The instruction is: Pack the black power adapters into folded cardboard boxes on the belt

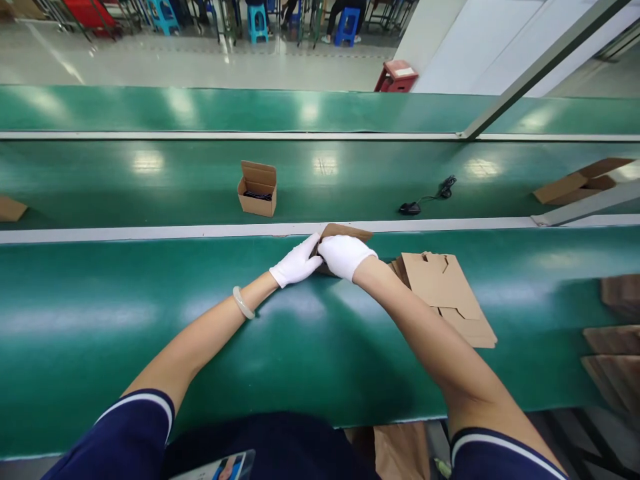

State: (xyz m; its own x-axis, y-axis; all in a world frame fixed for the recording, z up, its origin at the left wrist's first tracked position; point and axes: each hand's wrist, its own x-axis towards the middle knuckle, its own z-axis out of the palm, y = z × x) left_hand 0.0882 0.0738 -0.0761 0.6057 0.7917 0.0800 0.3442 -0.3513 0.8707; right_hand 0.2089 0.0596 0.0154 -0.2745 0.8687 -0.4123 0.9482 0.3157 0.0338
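A badge (220,468) hangs at the tabletop's (280,367) near edge; its print is illegible. Right of centre, flat cardboard blanks (445,287) lie stacked, unformed. At the far edge, the left hand (297,261) and right hand (345,255) are clamped on a brown carton (347,231), flap raised; judged part-formed, unclosed. Beyond the white rail (125,233), an open box (257,203) stands formed with dark contents, unclosed; a black corded device (410,209) lies loose. Farthest, a red stool (393,81) bears a white label, unreadable.
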